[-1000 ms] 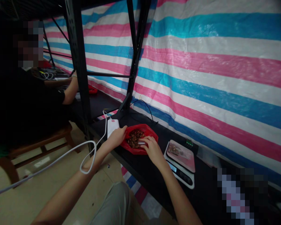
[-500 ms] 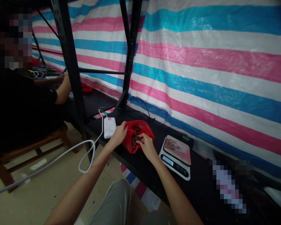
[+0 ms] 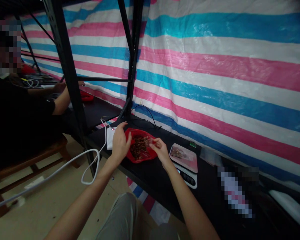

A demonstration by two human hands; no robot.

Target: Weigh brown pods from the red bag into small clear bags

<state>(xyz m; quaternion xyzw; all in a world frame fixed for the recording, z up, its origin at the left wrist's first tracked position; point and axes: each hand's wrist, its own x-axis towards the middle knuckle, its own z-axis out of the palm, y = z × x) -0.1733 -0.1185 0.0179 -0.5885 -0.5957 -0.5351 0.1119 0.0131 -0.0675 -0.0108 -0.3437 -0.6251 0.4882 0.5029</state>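
Note:
A red plastic bag (image 3: pixel 143 160), spread wide like a bowl, lies on the black table with many small brown pieces (image 3: pixel 140 146) inside. My left hand (image 3: pixel 120 142) is open at its left side, thumb apart from the fingers, with nothing held. On the opposite side, my right hand (image 3: pixel 160 148) pinches what looks like a clear plastic bag (image 3: pixel 148 141) above the brown pieces. A white digital scale (image 3: pixel 185 159) stands right of the red bag, carrying a clear packet (image 3: pixel 179 153) of brown pieces. My right forearm covers part of its display.
A white power bank (image 3: pixel 110 139) with a white cable (image 3: pixel 90 151) lies behind my left hand. Black shelf posts (image 3: pixel 65 63) rise at the left, where another person sits. A small green item (image 3: pixel 192 144) lies behind the scale. Striped sheeting (image 3: pixel 215 66) backs the table.
My left hand has let go of the red bag's edge and opened. My right hand has drawn back to the right from the brown pieces, and clear plastic now shows at its fingertips.

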